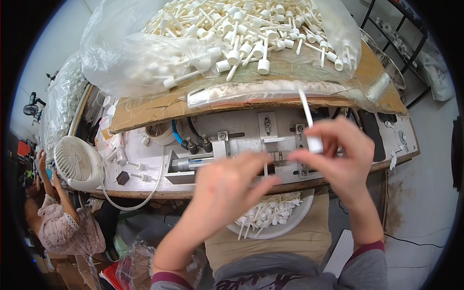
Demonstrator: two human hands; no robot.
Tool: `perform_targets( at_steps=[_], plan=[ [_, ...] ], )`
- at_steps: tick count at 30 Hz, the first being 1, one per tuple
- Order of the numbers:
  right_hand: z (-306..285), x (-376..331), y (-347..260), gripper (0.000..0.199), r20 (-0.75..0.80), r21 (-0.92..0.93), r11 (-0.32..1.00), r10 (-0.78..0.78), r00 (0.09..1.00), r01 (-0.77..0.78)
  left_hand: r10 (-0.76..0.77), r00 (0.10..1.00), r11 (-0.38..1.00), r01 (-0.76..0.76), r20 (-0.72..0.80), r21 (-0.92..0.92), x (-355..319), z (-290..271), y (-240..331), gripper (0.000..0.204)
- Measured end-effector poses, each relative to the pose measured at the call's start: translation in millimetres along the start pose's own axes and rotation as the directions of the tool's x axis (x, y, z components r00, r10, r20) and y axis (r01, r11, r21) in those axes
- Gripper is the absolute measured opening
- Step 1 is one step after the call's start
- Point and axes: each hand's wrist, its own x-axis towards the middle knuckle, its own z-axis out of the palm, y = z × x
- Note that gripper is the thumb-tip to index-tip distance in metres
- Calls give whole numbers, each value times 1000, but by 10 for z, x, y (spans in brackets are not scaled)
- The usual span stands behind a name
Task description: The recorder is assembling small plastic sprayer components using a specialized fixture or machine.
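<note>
— From the head camera, what have we got? Our right hand [338,154] pinches a white plastic cap with a long thin dip tube [309,123], tube pointing up, over the front edge of the workbench [145,159].

— And our left hand [227,186]?

— Blurred, low over the grey metal press fixture [241,145]; we cannot tell how its fingers stand. The white round dish of finished caps [278,215] sits on our lap below the bench's front edge.

— How do we do this well?

— Keep the pinch on the cap, not the tube, line it up squarely with the fixture, and keep fingers clear. The clear plastic bag of loose caps [241,34] waits along the far edge.
</note>
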Motion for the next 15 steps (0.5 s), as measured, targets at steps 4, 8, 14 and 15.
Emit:
perform_targets(
  at_steps=[4,8,14,15],
  plan=[
    [94,-520,-51,28,69,29,999,40,997,-42,88,943,995,-68,-320,74,616,-292,-167,19],
    [289,-736,-78,28,197,-79,988,-112,974,130,159,911,970,-73,-380,230,1172,-170,-358,22],
    [524,-724,-24,29,430,-239,930,-156,889,279,92,972,975,-45,-215,216,1469,54,-486,29],
    [545,-718,-39,28,458,-270,920,-136,878,284,77,973,985,-40,-220,170,1448,53,-480,29]
  ],
)
